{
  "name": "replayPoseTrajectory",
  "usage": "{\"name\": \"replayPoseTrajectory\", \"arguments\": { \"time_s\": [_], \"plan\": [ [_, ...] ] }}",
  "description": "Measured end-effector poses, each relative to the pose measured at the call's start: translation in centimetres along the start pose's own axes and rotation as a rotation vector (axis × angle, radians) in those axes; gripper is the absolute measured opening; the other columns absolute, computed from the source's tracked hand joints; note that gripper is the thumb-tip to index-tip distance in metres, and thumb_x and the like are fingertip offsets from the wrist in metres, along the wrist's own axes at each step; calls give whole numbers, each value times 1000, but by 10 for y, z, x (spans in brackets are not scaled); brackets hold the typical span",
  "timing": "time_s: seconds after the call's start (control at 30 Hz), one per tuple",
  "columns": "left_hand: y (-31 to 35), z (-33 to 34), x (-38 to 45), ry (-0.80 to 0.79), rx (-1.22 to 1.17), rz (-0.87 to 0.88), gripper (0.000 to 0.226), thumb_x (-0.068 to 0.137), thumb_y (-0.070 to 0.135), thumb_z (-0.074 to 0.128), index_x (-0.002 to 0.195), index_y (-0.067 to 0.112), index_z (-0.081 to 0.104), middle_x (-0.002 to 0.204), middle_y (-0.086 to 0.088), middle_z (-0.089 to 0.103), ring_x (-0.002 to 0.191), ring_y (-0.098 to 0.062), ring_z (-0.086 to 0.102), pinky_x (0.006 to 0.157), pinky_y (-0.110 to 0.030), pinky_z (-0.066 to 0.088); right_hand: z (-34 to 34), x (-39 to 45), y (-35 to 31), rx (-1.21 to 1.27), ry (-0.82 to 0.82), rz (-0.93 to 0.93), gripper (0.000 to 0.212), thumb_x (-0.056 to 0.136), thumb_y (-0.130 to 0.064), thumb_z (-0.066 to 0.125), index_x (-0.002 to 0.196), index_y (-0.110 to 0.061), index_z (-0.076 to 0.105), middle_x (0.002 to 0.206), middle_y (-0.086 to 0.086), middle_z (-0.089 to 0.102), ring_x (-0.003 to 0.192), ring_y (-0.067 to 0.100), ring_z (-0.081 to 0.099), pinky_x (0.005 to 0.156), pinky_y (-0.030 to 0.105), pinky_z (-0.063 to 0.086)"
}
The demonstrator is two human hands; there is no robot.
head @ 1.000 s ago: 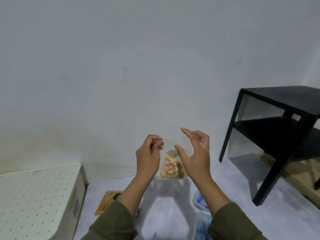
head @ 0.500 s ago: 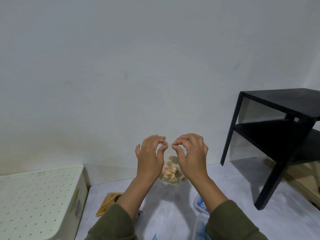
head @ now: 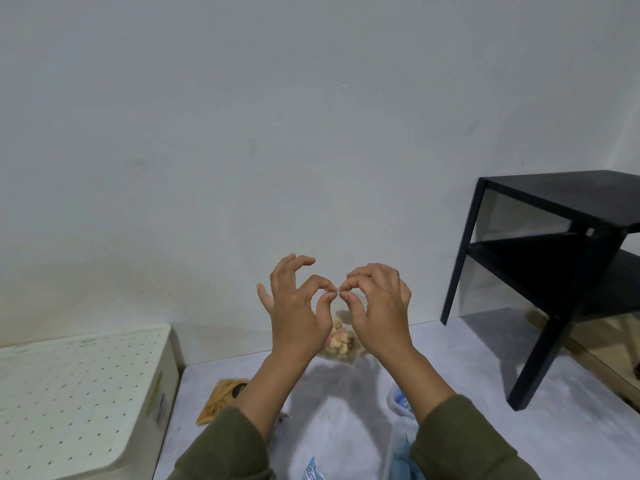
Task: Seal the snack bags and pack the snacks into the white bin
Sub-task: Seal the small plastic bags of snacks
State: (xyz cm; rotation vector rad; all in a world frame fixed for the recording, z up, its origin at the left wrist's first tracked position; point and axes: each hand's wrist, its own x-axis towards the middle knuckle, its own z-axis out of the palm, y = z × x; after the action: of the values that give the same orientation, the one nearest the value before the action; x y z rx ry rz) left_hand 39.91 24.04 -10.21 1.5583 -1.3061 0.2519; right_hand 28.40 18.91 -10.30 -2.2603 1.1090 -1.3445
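Blue-white packets (head: 313,472) at bottom edge on the grey floor (head: 467,393). Orange snack pack (head: 221,396) lying left of the forearms. Left hand (head: 298,306) and right hand (head: 377,306) raised, each pinching thumb to forefinger on the top edge of a clear snack bag (head: 337,341) hanging between them. White perforated bin (head: 79,393) far left; black table (head: 561,265) right, by the wall.

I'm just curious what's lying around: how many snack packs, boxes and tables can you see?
Snack packs: 4 (clear bag of colourful snacks, orange packet, two blue-and-white packs)
White perforated box: 1
Black side table: 1
Total: 6
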Motion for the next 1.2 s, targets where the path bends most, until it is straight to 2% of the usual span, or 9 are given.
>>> {"name": "replayPoseTrajectory", "arguments": {
  "time_s": [0.13,0.27,0.53,0.73,1.0,1.1,1.2],
  "plan": [
    [0,-2,-4,-24,-19,-5,9,76,23,61,73,31,63,117,22,39,129,-6,26,102,-69,13,-1,-1,-6,-45,-60,11,18,83,-25,45,80,-21,62,108,-12,56,125,14,33,109,52,14],
    [-1,-5,-8,-84,22,-19,7,81,29,64,76,34,64,115,22,42,128,-4,27,103,-68,10,-3,-2,-9,-79,-69,25,15,85,-8,53,78,-20,60,110,-12,54,128,14,25,110,50,7],
    [-3,-11,-5,-43,56,-47,20,81,10,65,74,28,61,119,11,48,126,-9,31,101,-70,11,0,-10,-6,-38,-55,25,11,88,-20,55,81,-22,63,111,-12,55,129,13,25,110,53,9],
    [-1,-14,-5,-120,116,-32,18,84,14,63,78,30,63,123,13,49,133,-11,26,102,-69,5,0,-8,-6,-42,-17,-7,13,79,-21,48,76,-20,61,107,-14,55,127,13,27,108,53,10],
    [-3,-14,-6,-112,99,-110,20,86,8,57,78,27,59,121,13,45,129,-10,30,105,-67,5,5,-13,-1,-2,-35,31,16,82,-34,51,79,-23,63,105,-20,50,127,9,26,110,52,12],
    [-3,-12,-8,-157,141,-116,17,88,13,57,80,28,60,124,13,45,132,-11,26,104,-67,6,6,-15,2,-10,-5,24,13,81,-29,52,76,-22,61,105,-16,55,125,11,29,107,55,18],
    [-5,-8,-11,-192,194,-46,18,85,11,61,79,28,62,124,12,49,131,-10,22,101,-71,6,8,-15,4,-43,-15,-3,12,81,-26,52,75,-21,61,104,-13,57,123,10,29,105,56,22]
  ]
}}
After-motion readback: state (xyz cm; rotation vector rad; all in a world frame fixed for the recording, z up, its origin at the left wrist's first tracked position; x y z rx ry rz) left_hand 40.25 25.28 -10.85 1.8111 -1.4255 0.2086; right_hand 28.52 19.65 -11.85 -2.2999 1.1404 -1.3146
